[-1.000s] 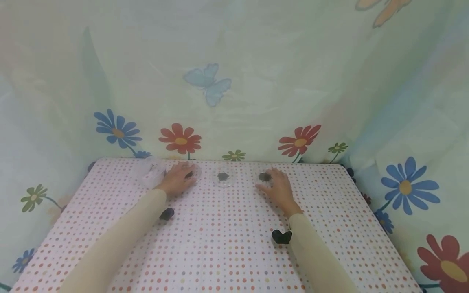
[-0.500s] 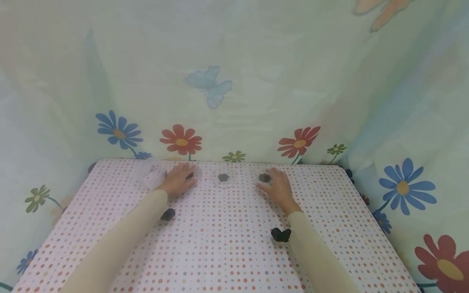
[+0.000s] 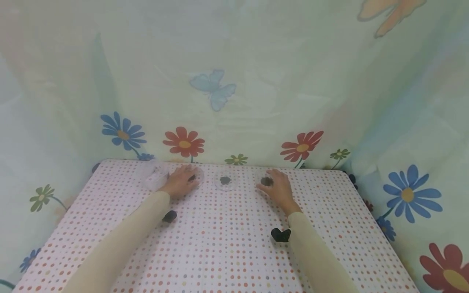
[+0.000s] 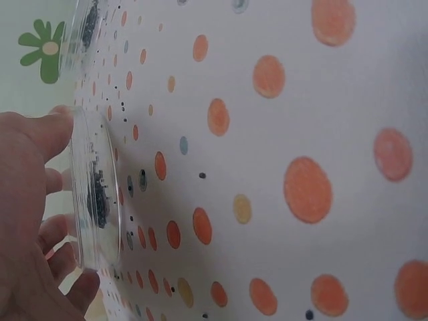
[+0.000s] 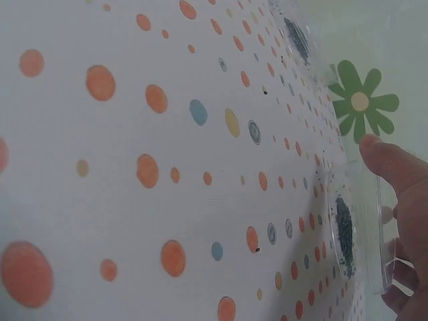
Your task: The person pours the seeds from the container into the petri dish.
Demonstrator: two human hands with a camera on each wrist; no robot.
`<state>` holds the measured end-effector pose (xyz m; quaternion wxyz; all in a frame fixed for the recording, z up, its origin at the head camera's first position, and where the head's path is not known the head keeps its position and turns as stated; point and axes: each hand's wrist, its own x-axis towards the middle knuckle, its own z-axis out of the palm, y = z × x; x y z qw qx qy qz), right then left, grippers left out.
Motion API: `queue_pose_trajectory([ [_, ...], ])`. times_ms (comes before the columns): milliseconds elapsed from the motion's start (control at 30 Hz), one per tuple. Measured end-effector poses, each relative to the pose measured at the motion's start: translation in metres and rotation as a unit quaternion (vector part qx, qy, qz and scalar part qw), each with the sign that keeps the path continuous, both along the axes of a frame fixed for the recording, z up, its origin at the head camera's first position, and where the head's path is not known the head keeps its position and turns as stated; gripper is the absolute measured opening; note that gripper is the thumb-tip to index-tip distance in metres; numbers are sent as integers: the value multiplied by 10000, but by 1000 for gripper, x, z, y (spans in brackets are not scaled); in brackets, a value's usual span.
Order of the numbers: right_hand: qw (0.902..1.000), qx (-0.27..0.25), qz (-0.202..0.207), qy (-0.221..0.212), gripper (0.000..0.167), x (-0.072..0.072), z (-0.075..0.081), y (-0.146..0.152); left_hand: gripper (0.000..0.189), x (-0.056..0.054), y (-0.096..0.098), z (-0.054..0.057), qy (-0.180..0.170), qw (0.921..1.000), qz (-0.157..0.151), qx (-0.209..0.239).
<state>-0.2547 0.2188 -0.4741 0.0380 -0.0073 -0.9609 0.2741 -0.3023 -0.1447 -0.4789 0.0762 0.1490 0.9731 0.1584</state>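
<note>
Three clear round petri dishes with dark granules stand in a row near the table's far edge. My left hand [image 3: 178, 182] grips the left petri dish [image 4: 97, 194] by its rim, thumb on one side and fingers on the other. The middle petri dish [image 3: 225, 181] stands between my hands, untouched. At the right dish [image 5: 344, 227], my right hand [image 3: 280, 189] holds the clear lid [image 5: 382, 234] by its edge. A gap shows between that lid and the dark granules. In the head view, both hands partly cover their dishes.
A clear, crumpled-looking plastic item [image 3: 153, 175] lies left of my left hand, its kind unclear. The dotted table [image 3: 220, 252] meets a flowered curtain [image 3: 256, 110] at the back. A few dark specks [image 4: 202, 176] are scattered on the tabletop.
The head view has shifted slightly. Both hands stay at the outer petri dishes, with no clear movement of the dishes.
</note>
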Motion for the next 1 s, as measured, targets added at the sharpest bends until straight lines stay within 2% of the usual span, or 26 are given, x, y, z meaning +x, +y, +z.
queue_pose_trajectory([
  [200, 9999, 50, -129, -101, 76, -3, -2, 4, 65, -1, 5, 1, -90, 9999, -2, 78],
  [667, 9996, 240, 24, -134, 78, -15, -4, 6, 64, -1, 4, 6, -165, 9998, 88, 1],
  [1000, 9998, 134, 162, 7, 76, -18, -6, 4, 63, 3, 0, 7, -204, 9997, 46, 99],
])
